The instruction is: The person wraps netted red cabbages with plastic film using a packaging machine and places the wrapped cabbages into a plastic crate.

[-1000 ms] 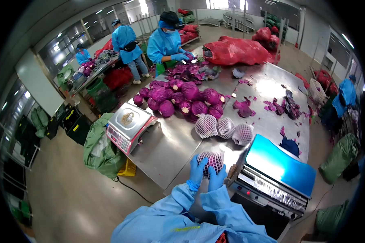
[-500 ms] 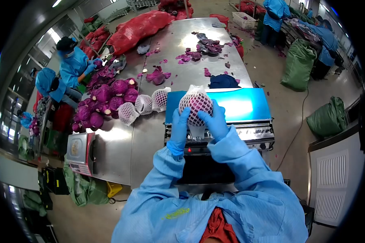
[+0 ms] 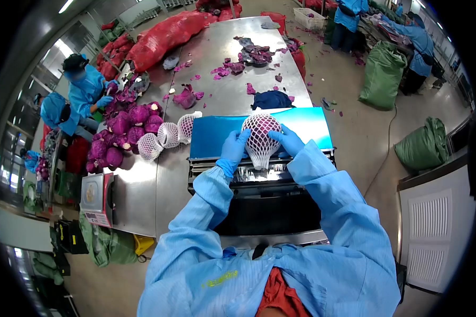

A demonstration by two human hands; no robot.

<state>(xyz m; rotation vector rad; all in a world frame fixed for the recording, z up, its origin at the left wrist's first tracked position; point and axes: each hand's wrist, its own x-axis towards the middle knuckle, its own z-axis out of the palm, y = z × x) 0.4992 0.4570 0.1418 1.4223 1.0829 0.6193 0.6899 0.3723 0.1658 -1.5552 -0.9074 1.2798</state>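
Note:
A red cabbage in a white foam net [image 3: 262, 132] is between my two gloved hands, over the blue plate [image 3: 312, 124] of a wrapping machine. My left hand [image 3: 235, 145] holds its left side, fingers against the net. My right hand [image 3: 288, 140] has its fingers and thumb on the right side. The net's gathered tail hangs toward me above the machine's metal front [image 3: 238, 174]. To the left, netted cabbages [image 3: 150, 147] stand in a short row on the steel table [image 3: 143, 195].
Bare red cabbages [image 3: 120, 122] are heaped at the left, near a scale [image 3: 94, 198]. Dark cloth [image 3: 272, 99] and leaf scraps [image 3: 256, 55] lie beyond the machine. A co-worker [image 3: 84, 87] handles cabbage at far left. Green sacks [image 3: 383, 76] stand on the floor at right.
My hands have spread to the cabbage's sides, and its net tail now points toward me over the machine's front. The whole view has shifted slightly.

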